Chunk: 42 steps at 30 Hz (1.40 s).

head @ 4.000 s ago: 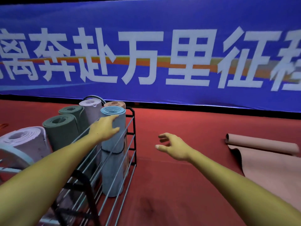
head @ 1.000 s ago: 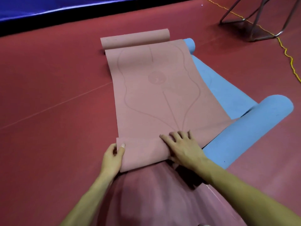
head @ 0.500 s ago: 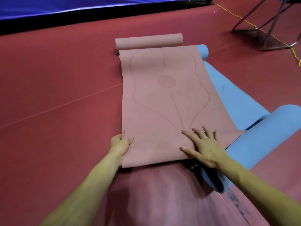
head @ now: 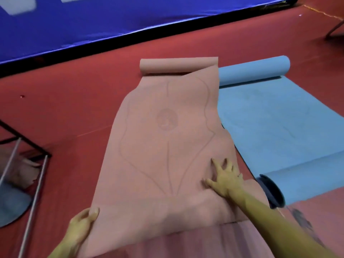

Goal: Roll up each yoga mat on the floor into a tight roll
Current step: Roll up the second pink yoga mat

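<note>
Two yoga mats lie side by side on the red floor (head: 70, 101), both only partly rolled. Biggest in view is the pink yoga mat (head: 163, 146), stretching straight ahead of both hands, its far end already curled into a roll near the blue banner (head: 74, 25). To the right of the right hand lies the blue yoga mat (head: 270, 123), curled at both ends, the pink one overlapping its edge. Left of the left hand stands a metal rack (head: 31, 192). The right hand (head: 226, 180) presses flat on the pink mat, fingers spread, probably to pin the fold while a tight core forms. The left hand (head: 81, 226), fingers curled, has its grip clamped on the near left edge, lifting it to begin the turn.
</note>
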### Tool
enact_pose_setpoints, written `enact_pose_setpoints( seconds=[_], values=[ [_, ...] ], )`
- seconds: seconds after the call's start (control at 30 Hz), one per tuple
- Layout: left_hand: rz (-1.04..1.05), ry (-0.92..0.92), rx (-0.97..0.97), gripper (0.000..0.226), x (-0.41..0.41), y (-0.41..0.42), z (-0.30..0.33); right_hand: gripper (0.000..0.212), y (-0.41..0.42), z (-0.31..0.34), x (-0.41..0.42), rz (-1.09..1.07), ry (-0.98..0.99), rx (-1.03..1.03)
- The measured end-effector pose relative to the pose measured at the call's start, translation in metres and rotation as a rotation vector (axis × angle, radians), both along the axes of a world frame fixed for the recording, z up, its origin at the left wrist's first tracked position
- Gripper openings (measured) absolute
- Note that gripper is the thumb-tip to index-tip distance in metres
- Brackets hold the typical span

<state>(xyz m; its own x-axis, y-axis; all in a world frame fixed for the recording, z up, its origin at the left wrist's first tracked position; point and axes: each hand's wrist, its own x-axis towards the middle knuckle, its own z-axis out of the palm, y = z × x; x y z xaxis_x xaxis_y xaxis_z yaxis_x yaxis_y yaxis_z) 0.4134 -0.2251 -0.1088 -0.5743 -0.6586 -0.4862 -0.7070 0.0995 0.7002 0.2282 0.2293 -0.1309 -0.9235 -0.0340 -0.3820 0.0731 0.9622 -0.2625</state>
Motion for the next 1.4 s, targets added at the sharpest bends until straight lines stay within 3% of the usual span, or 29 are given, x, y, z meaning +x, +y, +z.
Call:
enact_pose_setpoints(
  seconds=[0.2, 0.33, 0.47, 0.6, 0.73, 0.8, 0.9, 0.97, 1.0, 1.07, 1.13, 1.2, 1.3, 1.4],
  values=[
    [-0.156, 0.005, -0.020, 0.034, -0.035, 0.003, -0.013, 0.090, 0.010, -0.017, -0.032, -0.256, 0.262, -0.134],
    [-0.150, 0.033, -0.115, 0.062, -0.091, -0.002, -0.030, 0.103, 0.014, -0.035, -0.058, -0.394, 0.111, -0.159],
    [-0.069, -0.059, -0.199, 0.047, -0.124, -0.017, -0.054, 0.087, 0.025, -0.045, -0.079, -0.462, 0.069, -0.010],
    [0.027, 0.028, -0.275, 0.021, -0.132, -0.029, -0.058, 0.058, 0.019, -0.057, -0.113, -0.433, 0.158, -0.249],
    [0.173, 0.122, -0.340, 0.023, -0.128, -0.059, -0.056, 0.052, -0.043, -0.042, -0.149, -0.362, 0.325, -0.386],
    [0.178, 0.076, -0.327, 0.028, -0.121, -0.080, -0.059, 0.055, -0.074, -0.034, -0.159, -0.306, 0.326, -0.365],
    [0.017, -0.130, -0.326, 0.039, -0.111, -0.102, -0.057, 0.061, -0.083, -0.031, -0.149, -0.270, 0.076, -0.133],
    [-0.123, -0.314, -0.341, 0.072, -0.109, -0.098, -0.046, 0.052, -0.066, -0.008, -0.140, -0.189, -0.105, 0.069],
    [-0.178, -0.368, -0.429, 0.088, -0.106, -0.092, -0.039, 0.056, -0.059, 0.010, -0.138, -0.151, -0.194, 0.107],
    [-0.430, -0.335, -0.713, 0.096, -0.098, -0.074, -0.025, 0.077, -0.053, 0.060, -0.142, -0.048, -0.307, 0.091],
    [-0.793, -0.229, -0.726, 0.096, -0.084, -0.045, -0.012, 0.078, -0.059, 0.119, -0.149, 0.131, -0.228, 0.211],
    [-1.068, -0.258, -0.545, 0.101, -0.069, -0.008, 0.000, 0.068, -0.081, 0.186, -0.138, 0.308, -0.105, 0.302],
    [-1.219, -0.325, -0.480, 0.103, -0.034, 0.042, 0.019, 0.057, -0.116, 0.250, -0.097, 0.530, 0.006, 0.295],
    [-1.301, -0.431, -0.520, 0.094, 0.018, 0.064, 0.030, 0.051, -0.141, 0.239, -0.021, 0.600, -0.020, 0.176]
  ],
)
